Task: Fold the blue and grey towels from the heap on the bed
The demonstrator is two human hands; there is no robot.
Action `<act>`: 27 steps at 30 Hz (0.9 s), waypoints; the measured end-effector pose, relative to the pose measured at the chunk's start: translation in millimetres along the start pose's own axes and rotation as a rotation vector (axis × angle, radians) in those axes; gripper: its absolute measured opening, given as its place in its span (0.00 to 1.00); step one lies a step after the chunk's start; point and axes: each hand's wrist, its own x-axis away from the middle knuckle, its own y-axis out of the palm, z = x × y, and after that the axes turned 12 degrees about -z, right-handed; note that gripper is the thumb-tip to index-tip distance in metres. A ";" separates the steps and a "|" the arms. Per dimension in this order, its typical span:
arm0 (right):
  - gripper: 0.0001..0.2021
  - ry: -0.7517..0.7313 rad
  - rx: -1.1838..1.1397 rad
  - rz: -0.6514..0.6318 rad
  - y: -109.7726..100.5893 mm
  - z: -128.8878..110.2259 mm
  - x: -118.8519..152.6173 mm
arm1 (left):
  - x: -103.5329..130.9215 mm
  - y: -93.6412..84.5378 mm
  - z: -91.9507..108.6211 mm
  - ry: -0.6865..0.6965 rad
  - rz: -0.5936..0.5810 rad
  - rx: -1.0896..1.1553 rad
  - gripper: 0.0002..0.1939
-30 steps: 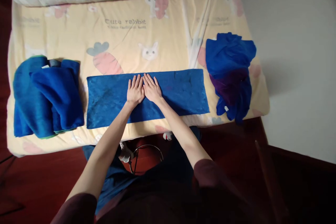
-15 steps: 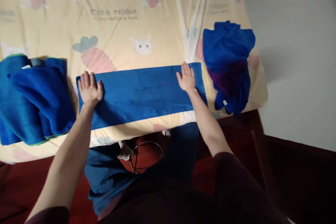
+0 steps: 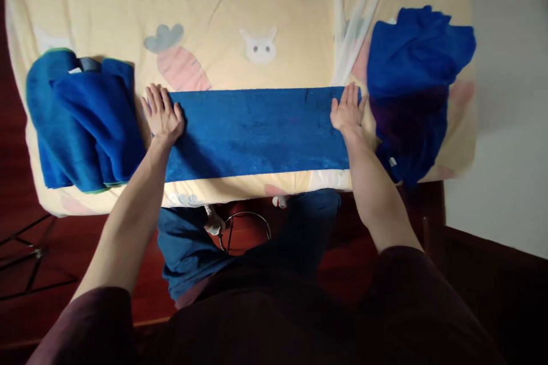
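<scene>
A blue towel (image 3: pixel 257 131) lies as a long flat strip near the front edge of the cloth-covered surface. My left hand (image 3: pixel 164 116) rests palm down on its left end, fingers spread. On its right end, my right hand (image 3: pixel 348 108) lies flat with the fingers stretched out. To the left of my left hand sits a pile of folded blue towels (image 3: pixel 92 120) with green edging and a small white tag. A crumpled heap of blue cloth (image 3: pixel 417 63), with a dark purple part, lies to the right of my right hand.
A pale yellow sheet (image 3: pixel 295 17) with rabbit and carrot prints covers the surface and is creased at the upper right. A white wall (image 3: pixel 509 125) stands at the right. Below are a dark red floor, a metal ring under my legs and a black metal stand (image 3: pixel 36 254).
My right hand has slid outward to the right end of the towel. My left hand remains flat at the left end. The camera view has shifted, and the black stand shows more fully.
</scene>
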 end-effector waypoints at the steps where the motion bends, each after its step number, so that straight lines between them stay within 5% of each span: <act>1: 0.32 -0.037 0.008 0.013 -5.8 -15.7 4.7 | 3.7 -0.6 13.6 0.025 -0.012 0.012 0.39; 4: 0.32 -0.246 -0.039 0.087 -10.3 -85.3 34.1 | 22.3 17.6 71.3 0.176 -0.070 0.053 0.38; 7: 0.32 -0.428 -0.190 0.008 10.5 -162.5 80.7 | 51.3 61.5 130.5 0.337 -0.160 0.046 0.37; 11: 0.33 -0.504 -0.329 -0.092 48.4 -213.4 127.4 | 84.2 106.3 165.9 0.365 -0.229 0.056 0.37; 20: 0.33 -0.509 -0.297 -0.123 45.6 -198.8 133.4 | 94.8 95.8 149.8 0.352 -0.208 0.102 0.36; 27: 0.33 -0.455 -0.261 -0.109 37.4 -128.7 148.5 | 131.1 55.6 66.8 0.194 -0.111 0.029 0.37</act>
